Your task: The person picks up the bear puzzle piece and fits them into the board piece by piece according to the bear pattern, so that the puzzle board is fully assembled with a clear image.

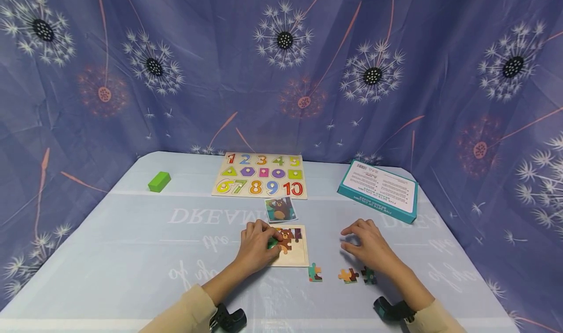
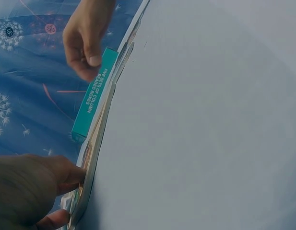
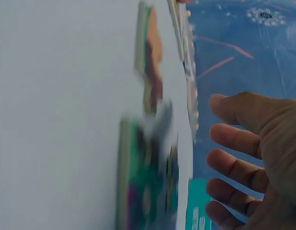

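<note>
A shallow wooden puzzle tray point(image 1: 297, 255) lies mid-table in the head view, with a partly assembled bear picture point(image 1: 287, 235) in its upper part. My left hand point(image 1: 257, 245) rests over the tray's left side. Its index finger and thumb touch down apart, a green puzzle piece point(image 1: 272, 242) showing between them; the hand hides part of it. To the right, my right hand point(image 1: 368, 245) hovers above the table, fingers spread and holding nothing. Loose pieces lie below: a teal one point(image 1: 314, 273), an orange and brown one point(image 1: 349, 275) and a dark green one point(image 1: 368, 276).
A bear picture card point(image 1: 280, 210) lies just behind the tray. Farther back is a number and shape board point(image 1: 259, 175). A teal box point(image 1: 378, 191) stands at the back right, a green block point(image 1: 159, 181) at the back left. A dandelion-print curtain point(image 1: 211, 78) hangs behind.
</note>
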A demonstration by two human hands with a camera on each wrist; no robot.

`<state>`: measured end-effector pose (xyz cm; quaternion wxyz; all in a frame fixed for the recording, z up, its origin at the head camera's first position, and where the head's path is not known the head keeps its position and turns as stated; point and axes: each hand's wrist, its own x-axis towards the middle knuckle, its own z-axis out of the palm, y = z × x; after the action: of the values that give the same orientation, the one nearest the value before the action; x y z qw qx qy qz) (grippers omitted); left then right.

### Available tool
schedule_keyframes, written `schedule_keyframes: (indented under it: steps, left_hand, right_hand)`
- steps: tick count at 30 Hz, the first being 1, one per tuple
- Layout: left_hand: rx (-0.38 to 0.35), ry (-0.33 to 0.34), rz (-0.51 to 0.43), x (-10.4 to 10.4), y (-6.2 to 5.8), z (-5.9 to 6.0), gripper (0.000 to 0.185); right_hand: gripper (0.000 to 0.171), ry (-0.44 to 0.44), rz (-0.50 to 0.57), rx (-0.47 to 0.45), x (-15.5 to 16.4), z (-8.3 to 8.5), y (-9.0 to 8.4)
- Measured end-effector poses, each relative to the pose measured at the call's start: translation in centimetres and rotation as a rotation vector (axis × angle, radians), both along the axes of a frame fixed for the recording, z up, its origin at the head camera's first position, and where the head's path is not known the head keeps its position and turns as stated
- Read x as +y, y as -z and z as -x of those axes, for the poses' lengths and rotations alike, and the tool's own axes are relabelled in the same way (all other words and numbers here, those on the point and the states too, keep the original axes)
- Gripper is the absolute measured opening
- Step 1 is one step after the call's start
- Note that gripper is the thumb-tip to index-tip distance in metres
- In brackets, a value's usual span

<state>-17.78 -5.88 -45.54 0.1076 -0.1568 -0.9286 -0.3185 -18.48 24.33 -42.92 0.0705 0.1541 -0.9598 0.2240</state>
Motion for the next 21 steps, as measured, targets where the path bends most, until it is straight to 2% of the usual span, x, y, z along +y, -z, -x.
schedule_keyframes:
  steps: [10,21]
  left_hand:
    - [-0.007,-0.012,-0.001,0.0,0.0,0.0,0.009]
    - [-0.019,-0.014,-0.004,0.0,-0.1,0.0,0.009]
  right_hand:
    - [0.023,0.027,-0.049,0.020,3.4,-0.9,0.5]
    - [0.027,0.029,-0.080,-0.007,5.0,-1.4,1.0]
